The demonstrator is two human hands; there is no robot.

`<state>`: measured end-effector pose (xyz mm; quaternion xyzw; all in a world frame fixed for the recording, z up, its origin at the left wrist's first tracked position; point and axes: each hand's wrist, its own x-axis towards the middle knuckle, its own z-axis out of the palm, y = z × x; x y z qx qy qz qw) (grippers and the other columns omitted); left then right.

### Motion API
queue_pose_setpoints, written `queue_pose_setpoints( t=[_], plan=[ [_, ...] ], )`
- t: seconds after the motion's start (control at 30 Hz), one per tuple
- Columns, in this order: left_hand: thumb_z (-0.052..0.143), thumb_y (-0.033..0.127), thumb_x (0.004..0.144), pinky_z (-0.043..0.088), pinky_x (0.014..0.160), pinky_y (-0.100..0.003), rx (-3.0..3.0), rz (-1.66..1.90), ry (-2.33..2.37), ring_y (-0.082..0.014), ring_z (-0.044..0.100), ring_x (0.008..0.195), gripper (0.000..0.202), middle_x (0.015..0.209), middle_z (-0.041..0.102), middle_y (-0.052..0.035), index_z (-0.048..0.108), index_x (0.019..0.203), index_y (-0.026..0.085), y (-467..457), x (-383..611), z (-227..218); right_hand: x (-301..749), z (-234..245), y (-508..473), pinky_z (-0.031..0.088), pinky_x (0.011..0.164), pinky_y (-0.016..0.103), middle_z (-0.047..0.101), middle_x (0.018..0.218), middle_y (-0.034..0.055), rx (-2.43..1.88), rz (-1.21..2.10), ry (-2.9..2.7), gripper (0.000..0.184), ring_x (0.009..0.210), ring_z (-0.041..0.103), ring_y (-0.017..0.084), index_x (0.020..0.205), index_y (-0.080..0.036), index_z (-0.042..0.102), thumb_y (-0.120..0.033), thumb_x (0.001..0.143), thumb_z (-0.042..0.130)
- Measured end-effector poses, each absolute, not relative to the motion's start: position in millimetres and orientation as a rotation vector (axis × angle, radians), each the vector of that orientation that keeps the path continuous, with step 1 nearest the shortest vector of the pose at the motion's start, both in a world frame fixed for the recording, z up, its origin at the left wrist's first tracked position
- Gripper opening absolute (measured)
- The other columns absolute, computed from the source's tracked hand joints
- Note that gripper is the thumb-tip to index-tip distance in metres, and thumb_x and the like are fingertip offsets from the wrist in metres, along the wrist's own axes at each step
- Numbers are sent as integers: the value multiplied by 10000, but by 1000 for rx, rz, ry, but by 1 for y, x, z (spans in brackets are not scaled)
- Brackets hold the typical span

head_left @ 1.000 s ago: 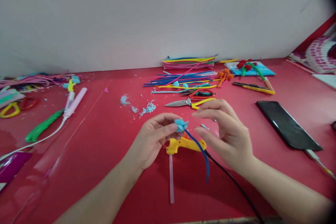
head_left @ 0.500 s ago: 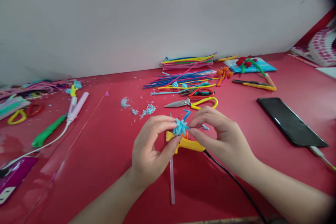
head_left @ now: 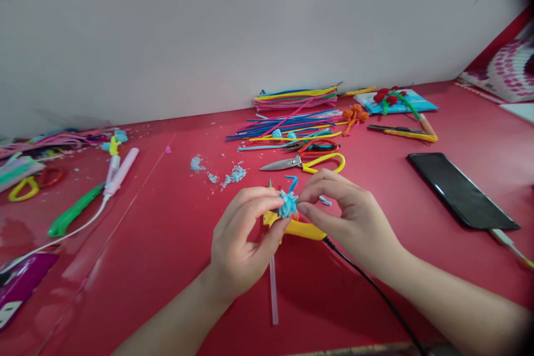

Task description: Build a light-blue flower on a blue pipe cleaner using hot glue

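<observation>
My left hand (head_left: 240, 239) pinches a small light-blue fuzzy flower (head_left: 287, 203) made from pipe cleaner, held just above the red table (head_left: 167, 267). My right hand (head_left: 346, 217) pinches the same flower from the right side with thumb and forefinger. A blue stem end (head_left: 292, 179) curls up behind the flower. Directly under both hands lies a yellow glue gun (head_left: 298, 228) with a clear glue stick (head_left: 273, 292) and a black cord (head_left: 367, 283).
Scissors with yellow handles (head_left: 304, 163) and red-handled scissors (head_left: 317, 147) lie beyond my hands, by a pile of coloured pipe cleaners (head_left: 296, 117). A black phone (head_left: 461, 189) rests at right. Blue fluff scraps (head_left: 233, 173) and a pink tool (head_left: 120, 169) lie left.
My right hand closed in and pinched the flower. The flower was turned so its stem, which hung down a second ago, now points up behind it. Both hands sit slightly lower.
</observation>
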<state>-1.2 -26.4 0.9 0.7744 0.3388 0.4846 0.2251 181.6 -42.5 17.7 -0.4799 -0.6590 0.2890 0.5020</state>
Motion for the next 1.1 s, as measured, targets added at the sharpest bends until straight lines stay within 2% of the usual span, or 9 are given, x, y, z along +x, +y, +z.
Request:
queue_pose_setpoints(
  t=[0.47, 0.6, 0.7, 0.83, 0.97, 1.1],
  plan=[
    [682, 56, 755, 501, 853, -339, 2033, 1370, 996, -221, 624, 955, 301, 995, 694, -55, 699, 973, 264, -28, 4, 2, 182, 18, -45, 464, 677, 272, 622, 764, 5, -1160, 593, -1657, 143, 758, 586, 148, 733, -209, 636, -89, 810, 624],
    [695, 79, 764, 511, 849, -294, 1815, 1331, 977, -195, 621, 968, 258, 998, 669, -37, 693, 949, 259, -27, 4, 3, 184, 19, -45, 468, 670, 266, 619, 771, 5, -1158, 613, -1647, 94, 742, 584, 138, 757, -206, 651, -139, 822, 648],
    [705, 134, 780, 531, 768, -236, 1437, 1221, 950, -144, 656, 833, 173, 907, 684, -7, 683, 914, 242, -21, 3, 6, 189, 19, -43, 478, 685, 281, 614, 792, 10, -1153, 564, -1618, 65, 759, 583, 146, 797, -216, 650, -162, 832, 645],
    [711, 206, 770, 528, 599, -202, 995, 989, 791, -111, 650, 605, 86, 743, 689, 1, 687, 849, 183, -11, 2, 10, 195, 18, -39, 490, 738, 311, 620, 848, 16, -1126, 490, -1678, 139, 818, 592, 165, 884, -240, 652, -115, 839, 611],
    [691, 239, 789, 505, 522, -176, 827, 789, 761, -96, 618, 529, 125, 672, 679, -16, 698, 872, 147, -7, 3, 7, 196, 18, -38, 500, 762, 328, 629, 919, 31, -1089, 473, -1802, 169, 885, 602, 184, 974, -262, 667, -160, 849, 619],
    [678, 261, 810, 497, 502, -155, 763, 715, 773, -86, 597, 527, 142, 654, 667, -26, 702, 832, 123, -7, 5, 0, 195, 19, -39, 500, 753, 334, 621, 911, 37, -1009, 441, -1892, 162, 871, 597, 183, 965, -262, 678, -163, 853, 614]
  ],
)
